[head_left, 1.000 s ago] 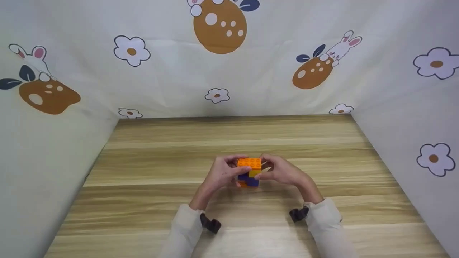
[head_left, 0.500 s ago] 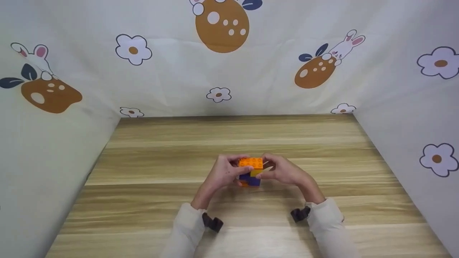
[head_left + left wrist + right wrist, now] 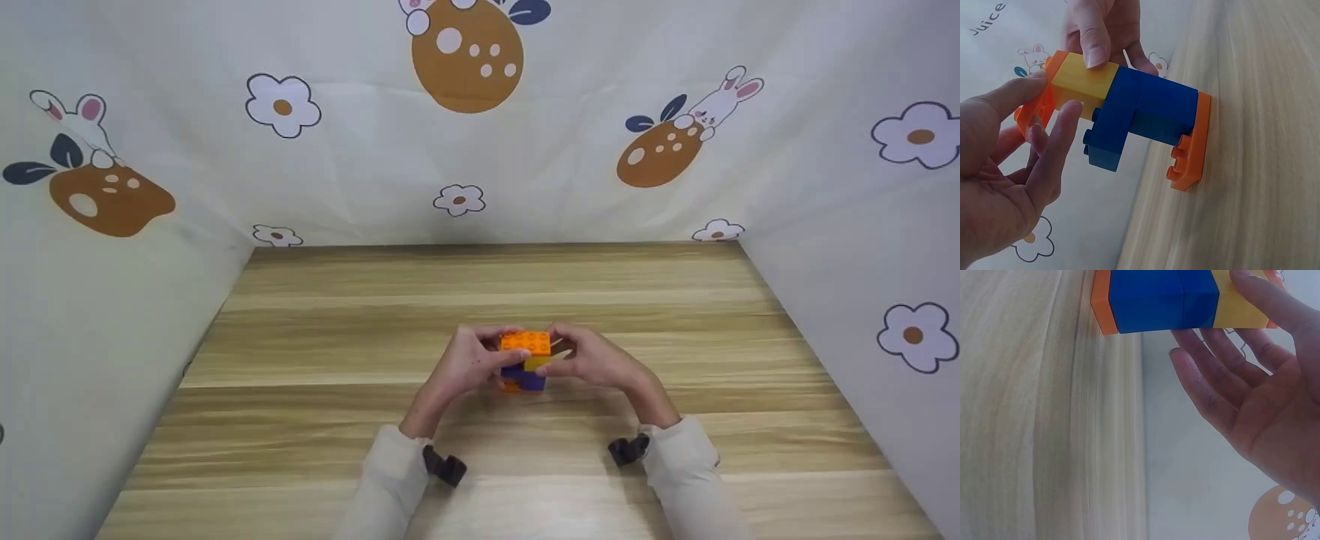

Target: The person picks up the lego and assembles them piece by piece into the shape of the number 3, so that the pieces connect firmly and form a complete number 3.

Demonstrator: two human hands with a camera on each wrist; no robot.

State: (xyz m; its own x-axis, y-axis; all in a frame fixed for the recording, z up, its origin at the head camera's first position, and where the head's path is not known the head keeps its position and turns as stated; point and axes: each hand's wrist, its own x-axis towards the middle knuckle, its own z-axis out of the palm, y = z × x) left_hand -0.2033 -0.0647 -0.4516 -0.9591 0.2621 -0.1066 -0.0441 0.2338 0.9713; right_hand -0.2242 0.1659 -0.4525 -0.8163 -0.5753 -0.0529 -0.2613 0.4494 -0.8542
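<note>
A stack of toy building bricks stands upright on the table, between my two hands. Its top is a flat orange brick (image 3: 525, 343) with studs. Below that come a yellow brick (image 3: 1084, 79), a blue brick (image 3: 1120, 112) with studs jutting out to one side, another blue brick (image 3: 1165, 109) and a flat orange base brick (image 3: 1199, 143). My left hand (image 3: 469, 361) pinches the orange top brick between thumb and fingers. From the other side my right hand (image 3: 592, 361) holds the yellow brick, thumb on its near face and fingers behind.
The wood-grain table (image 3: 375, 285) surrounds the stack. Pale cloth walls (image 3: 360, 172) printed with flowers and rabbits enclose its back and both sides. A black wrist mount (image 3: 446, 469) is strapped at the left sleeve, and another mount (image 3: 628, 450) at the right.
The head view shifts slightly, carrying the whole scene a little to the right. Both hands keep their places on the brick stack, which looks the same.
</note>
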